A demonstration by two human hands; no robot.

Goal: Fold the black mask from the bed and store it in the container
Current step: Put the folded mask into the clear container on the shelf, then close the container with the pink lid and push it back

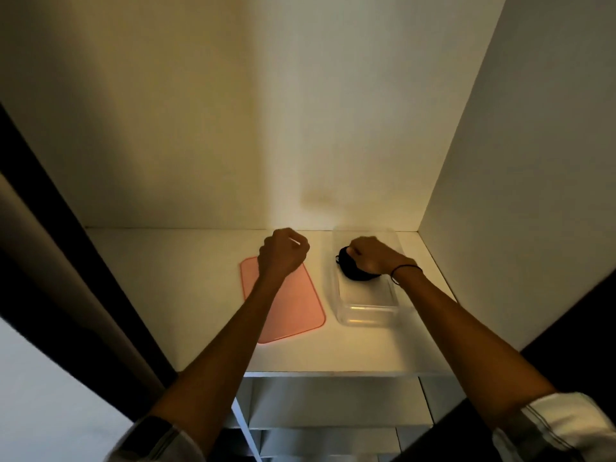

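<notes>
Head view: right hand (373, 255) fingers (354, 251) pinch the mask (353, 273) inside the container (366, 313); left hand (283, 253) fisted, apparently empty, above the lid (293, 311). Released loosely, the mask may unfold.

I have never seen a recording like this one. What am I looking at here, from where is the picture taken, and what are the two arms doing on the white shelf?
There is no machine here. A person wears a wide-angle camera on the head, so the single picture looks forward and down along that person's own bare arms.

The arms reach into a white cupboard and over its shelf. On the shelf lies a flat pink lid, and to its right stands a clear plastic container with no lid on it.

The right hand, which has a thin black band at the wrist, is inside the container and is closed on a bunched black mask. The mask seems to rest at or near the container's bottom.

The left hand is curled into a loose fist above the far end of the lid. It appears to hold nothing.
</notes>
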